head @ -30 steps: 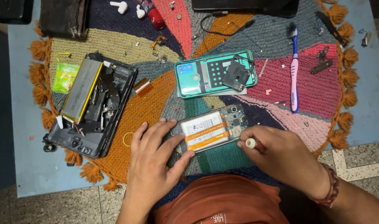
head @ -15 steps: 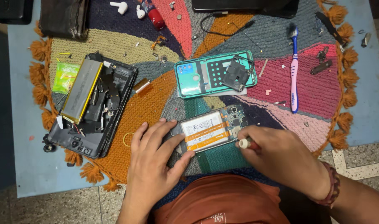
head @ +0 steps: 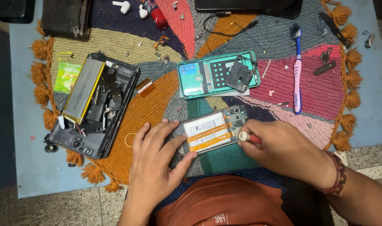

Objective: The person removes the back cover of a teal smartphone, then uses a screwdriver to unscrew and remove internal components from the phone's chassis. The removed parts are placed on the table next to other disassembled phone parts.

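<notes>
My left hand (head: pixel 155 161) lies flat on the near left end of the opened phone (head: pixel 209 132), fingers spread and pressing down, not wrapped around anything. The phone sits on the woven mat (head: pixel 157 104), near me and in the middle, with its white battery facing up. My right hand (head: pixel 283 148) is closed around a small screwdriver (head: pixel 248 137) with a red handle and a white cap. Its tip is at the right end of the phone, beside the bare circuit part. The tip itself is too small for me to see.

I think the job in hand is turning a tiny screw there. To do it well, I would keep the left hand pushing down so the phone cannot slide on the soft mat. I would hold the screwdriver straight up and push gently while I turn slowly. If it tilts, the tip could slip and scratch the board or poke the battery, and that would be bad.

Tiny bits already lie loose on the mat. A screw could roll and get lost in the yarn, so I would lift it out carefully and put it with the others.

Farther away lie the teal back cover (head: pixel 218 74) and a toothbrush (head: pixel 297 71) on the right. A bigger opened device (head: pixel 92 104) lies to the left.
</notes>
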